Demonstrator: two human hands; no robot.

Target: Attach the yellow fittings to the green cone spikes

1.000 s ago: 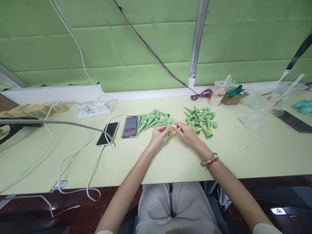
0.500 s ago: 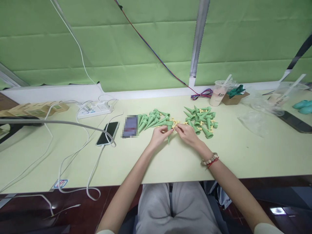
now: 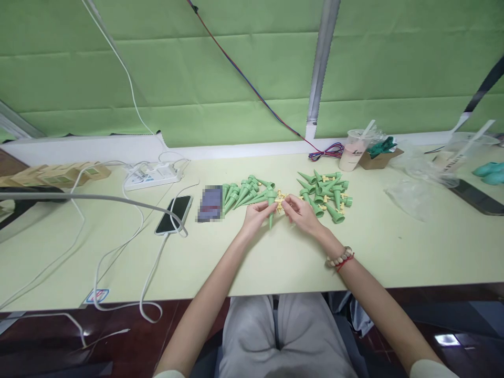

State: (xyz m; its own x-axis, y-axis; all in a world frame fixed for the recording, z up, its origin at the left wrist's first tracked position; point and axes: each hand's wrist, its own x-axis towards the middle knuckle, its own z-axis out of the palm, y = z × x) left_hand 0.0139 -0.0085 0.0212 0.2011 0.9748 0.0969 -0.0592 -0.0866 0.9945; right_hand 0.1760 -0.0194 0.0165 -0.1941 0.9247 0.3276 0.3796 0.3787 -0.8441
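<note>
Your left hand (image 3: 258, 214) grips a green cone spike (image 3: 271, 209) point-down near the bench (image 3: 394, 252) middle, while your right hand (image 3: 301, 212) pinches what looks like a small yellow valve (image 3: 280, 200) against its top, between two green spike piles (image 3: 326, 195).

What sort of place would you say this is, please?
Probably a small hand-assembly workbench: piles of green cone-shaped spikes on a long table, a power strip, and drink cups against a green-covered wall.
</note>
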